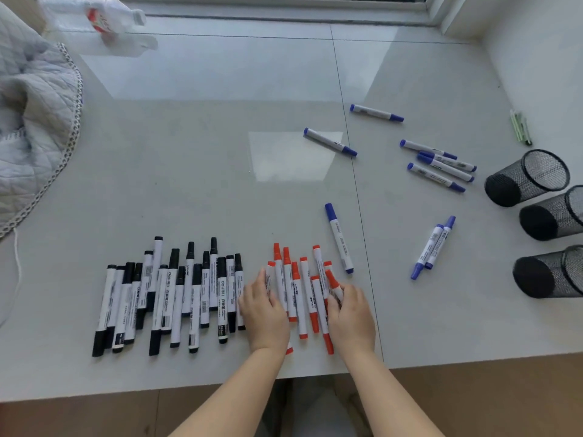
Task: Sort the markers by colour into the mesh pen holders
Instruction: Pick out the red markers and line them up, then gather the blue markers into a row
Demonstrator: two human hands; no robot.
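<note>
Several red markers (299, 288) lie side by side near the front edge of the pale grey surface. My left hand (263, 310) presses against the left side of that bunch and my right hand (351, 313) against the right side, fingers curled on the outer markers. Left of them lies a row of several black markers (170, 291). Blue markers (339, 238) are scattered to the right and further back (438, 165). Three black mesh pen holders (527, 178) (552, 212) (549, 272) lie on their sides at the right edge; I see no markers inside them.
A quilted grey cloth (34, 121) with a chain trim covers the far left. A plastic bottle (94, 20) lies at the back left. Thin green pens (520, 127) rest by the right wall. The surface's front edge (189, 389) runs just below my wrists.
</note>
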